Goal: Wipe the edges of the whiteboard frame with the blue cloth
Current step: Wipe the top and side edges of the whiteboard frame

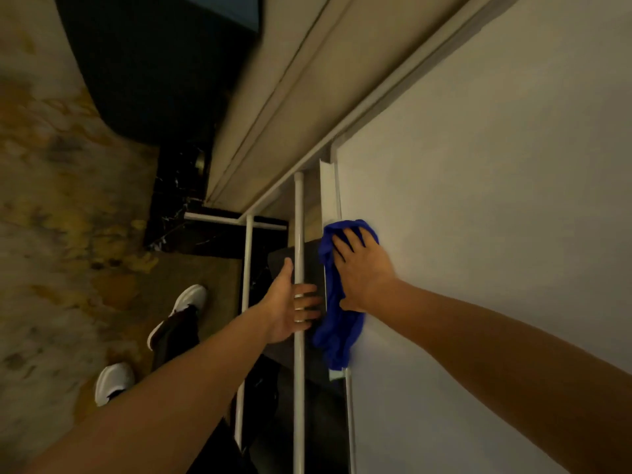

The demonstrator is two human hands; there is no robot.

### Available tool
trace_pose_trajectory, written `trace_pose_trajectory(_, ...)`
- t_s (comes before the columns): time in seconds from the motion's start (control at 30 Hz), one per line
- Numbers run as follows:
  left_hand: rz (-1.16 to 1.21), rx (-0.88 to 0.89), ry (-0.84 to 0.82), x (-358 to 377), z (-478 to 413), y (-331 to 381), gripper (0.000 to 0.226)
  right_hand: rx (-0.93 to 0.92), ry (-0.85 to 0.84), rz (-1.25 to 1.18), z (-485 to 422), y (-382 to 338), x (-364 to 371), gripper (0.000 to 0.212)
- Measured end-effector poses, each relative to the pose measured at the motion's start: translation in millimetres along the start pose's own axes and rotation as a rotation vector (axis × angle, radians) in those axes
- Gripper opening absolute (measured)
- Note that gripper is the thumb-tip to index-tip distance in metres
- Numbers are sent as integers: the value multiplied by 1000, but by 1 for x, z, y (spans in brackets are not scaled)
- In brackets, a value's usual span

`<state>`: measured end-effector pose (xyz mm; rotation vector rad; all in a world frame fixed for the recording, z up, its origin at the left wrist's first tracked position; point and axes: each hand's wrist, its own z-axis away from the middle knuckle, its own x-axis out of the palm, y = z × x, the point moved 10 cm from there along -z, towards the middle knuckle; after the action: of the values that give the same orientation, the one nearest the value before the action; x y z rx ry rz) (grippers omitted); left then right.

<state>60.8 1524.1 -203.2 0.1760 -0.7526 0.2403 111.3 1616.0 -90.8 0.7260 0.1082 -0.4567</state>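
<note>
We look down along the whiteboard (496, 206), its white face filling the right side, above a mottled carpet (51, 200) where two white shoes (116, 381) stand. The whiteboard frame (338, 196) runs down the board's left edge, with a white stand pole (299, 217) just beside it. The blue cloth (337, 323) is draped over that frame edge. Our right hand (362, 271) lies flat and spread, pressing the cloth against the board. Our left hand (290, 302) wraps around the pole, fingers (307, 299) curled behind it.
</note>
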Motion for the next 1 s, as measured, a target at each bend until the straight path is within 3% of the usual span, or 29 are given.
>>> trace_pose_trajectory(0.23,197,-50,-138,73,-49,74,88,38,-7,16,-89,80,-39,109)
trace_pose_trajectory(0.43,248,-87,-72,85,-96,121,83,57,-36,4,-135,115,-42,94)
trace_pose_trajectory(0.57,244,-144,-139,95,-92,130,76,53,-69,-15,-148,123,-48,91)
trace_pose_trajectory(0.73,318,-202,-202,77,-84,141,62,32,-12,-70,-165,128,-82,85)
trace_pose_trajectory(0.83,321,-274,-132,54,-76,142,66,34,36,-184,-163,125,-105,73)
trace_pose_trajectory(1.0,138,-327,-84,17,-22,160,42,23,17,-314,-150,104,-149,76)
